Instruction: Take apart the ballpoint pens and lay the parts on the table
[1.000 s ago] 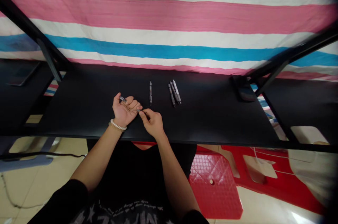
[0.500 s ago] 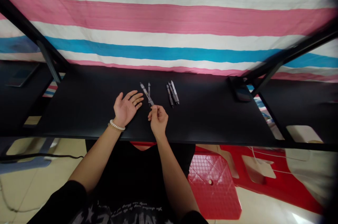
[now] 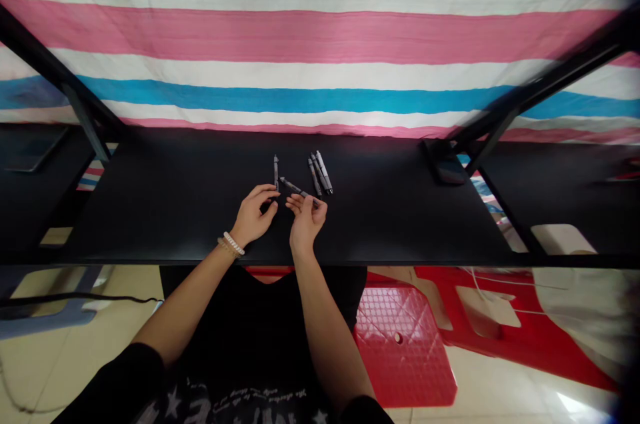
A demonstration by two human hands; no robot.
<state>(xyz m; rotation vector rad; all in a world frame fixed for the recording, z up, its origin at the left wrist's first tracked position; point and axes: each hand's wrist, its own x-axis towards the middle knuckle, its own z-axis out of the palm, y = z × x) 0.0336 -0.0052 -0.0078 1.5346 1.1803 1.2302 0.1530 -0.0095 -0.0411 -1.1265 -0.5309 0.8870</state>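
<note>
My right hand [image 3: 306,221] grips a grey pen [image 3: 296,187] near its end between thumb and fingers, the pen slanting up and left over the black tabletop [image 3: 160,211]. My left hand [image 3: 254,215] rests on the tabletop with fingers loosely curled, holding nothing. Its fingertips lie just below a single upright-lying pen [image 3: 276,172]. To the right of my right hand, a tight group of three pens [image 3: 320,173] lies side by side, almost touching my right hand's pen tip.
A dark phone-like object [image 3: 449,169] lies at the table's right. Black metal frame bars [image 3: 530,94] rise on both sides in front of a pink, blue and white striped tarpaulin [image 3: 310,37]. A red plastic stool [image 3: 400,344] stands on the floor below the table.
My left hand's spread fingers have curled in. My right hand has moved right and turned the pen to a flatter slant, its free end now pointing left. The view has shifted slightly.
</note>
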